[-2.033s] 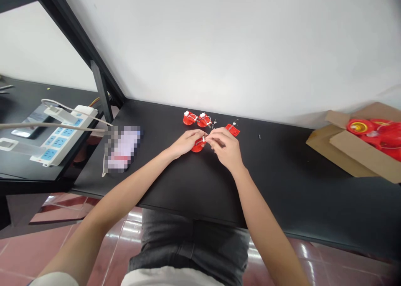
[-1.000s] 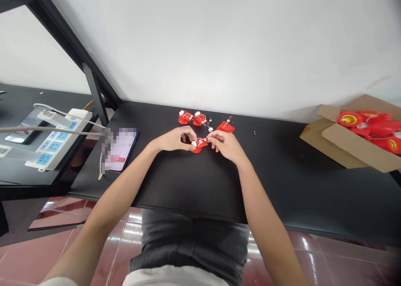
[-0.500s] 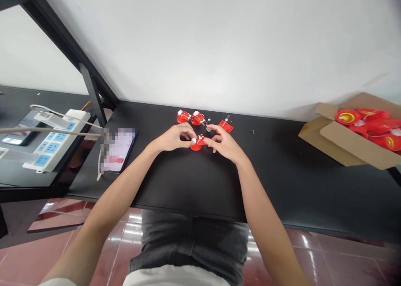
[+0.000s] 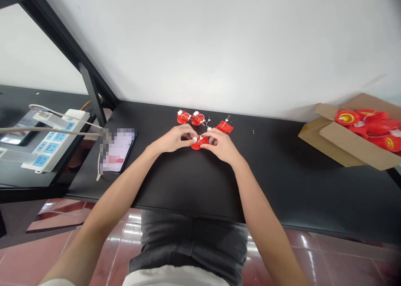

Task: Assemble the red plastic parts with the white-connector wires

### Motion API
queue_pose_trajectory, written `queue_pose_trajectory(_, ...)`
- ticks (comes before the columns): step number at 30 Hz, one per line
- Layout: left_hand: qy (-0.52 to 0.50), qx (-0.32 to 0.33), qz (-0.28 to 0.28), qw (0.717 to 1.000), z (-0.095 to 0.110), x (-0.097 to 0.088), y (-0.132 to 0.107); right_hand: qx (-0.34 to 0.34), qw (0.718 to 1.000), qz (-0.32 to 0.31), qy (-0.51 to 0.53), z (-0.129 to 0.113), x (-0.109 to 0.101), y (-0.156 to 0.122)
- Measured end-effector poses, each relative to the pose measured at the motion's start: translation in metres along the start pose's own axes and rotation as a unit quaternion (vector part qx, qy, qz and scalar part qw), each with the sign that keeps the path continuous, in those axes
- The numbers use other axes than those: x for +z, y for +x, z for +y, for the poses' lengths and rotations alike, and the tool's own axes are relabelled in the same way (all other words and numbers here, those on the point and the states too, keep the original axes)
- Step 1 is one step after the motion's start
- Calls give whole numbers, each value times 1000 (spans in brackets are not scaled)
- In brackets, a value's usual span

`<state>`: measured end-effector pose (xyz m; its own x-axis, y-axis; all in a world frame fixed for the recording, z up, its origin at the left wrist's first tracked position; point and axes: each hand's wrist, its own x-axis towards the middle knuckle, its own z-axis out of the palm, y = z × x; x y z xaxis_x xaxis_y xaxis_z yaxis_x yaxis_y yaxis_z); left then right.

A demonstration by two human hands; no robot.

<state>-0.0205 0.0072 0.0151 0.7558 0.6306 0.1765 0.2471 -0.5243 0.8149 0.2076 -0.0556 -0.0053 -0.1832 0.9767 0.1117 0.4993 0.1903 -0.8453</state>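
A small red plastic part with a white fitting and thin wire [image 4: 198, 145] is between my hands over the black table. My left hand [image 4: 175, 139] pinches it at its left side, near the white fitting. From the right, my right hand [image 4: 222, 145] has its thumb and fingers closed on the part's right edge; the fingertips partly hide it. Two similar red parts with white fittings, a left one [image 4: 184, 117] and a right one [image 4: 197, 118], lie just behind. A flat red piece [image 4: 224, 127] rests behind my right hand.
A cardboard box [image 4: 347, 146] holding red pieces with gold rings stands on the right. On the left lie a phone [image 4: 120, 150] and a white power strip [image 4: 53, 141] with cables. One tiny metal piece [image 4: 253, 132] lies right of centre; a black frame post [image 4: 92, 93] rises at left.
My right hand has shifted slightly left and its fingers have closed in on the red part. The left hand has barely moved.
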Motion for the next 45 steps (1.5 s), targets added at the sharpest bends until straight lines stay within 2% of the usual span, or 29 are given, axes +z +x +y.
queue_pose_trajectory(3,8,24,5,1000,-3,-1,0,8,1000,1,22,2,-2,0)
queue_pose_trajectory(7,-3,40,7,999,-9,0,0,27,995,-39,91,5,-4,0)
queue_pose_trajectory(13,-45,62,22,997,-19,11,3,56,986,-70,142,11,-4,-1)
queue_pose_trajectory(21,-50,61,71,994,-24,21,6,47,987,-49,145,10,0,2)
queue_pose_trajectory(25,-58,31,80,995,-23,18,7,45,992,-41,107,4,-2,1)
queue_pose_trajectory(27,-51,5,109,993,-24,16,7,47,994,-42,89,3,-6,-1)
queue_pose_trajectory(29,-23,-22,162,986,-26,12,7,52,995,-41,76,2,-9,-2)
queue_pose_trajectory(33,80,-71,252,962,-30,6,8,71,997,-5,30,0,-14,-5)
queue_pose_trajectory(36,136,-111,288,941,-31,3,8,77,997,25,-15,-3,-16,-5)
queue_pose_trajectory(41,173,-191,345,903,-35,-5,7,98,990,82,-52,-2,-12,-2)
queue_pose_trajectory(43,189,-205,380,882,-39,-9,6,96,989,98,-57,0,-11,-2)
queue_pose_trajectory(45,205,-197,384,878,-43,-11,4,86,990,104,-46,1,-10,-2)
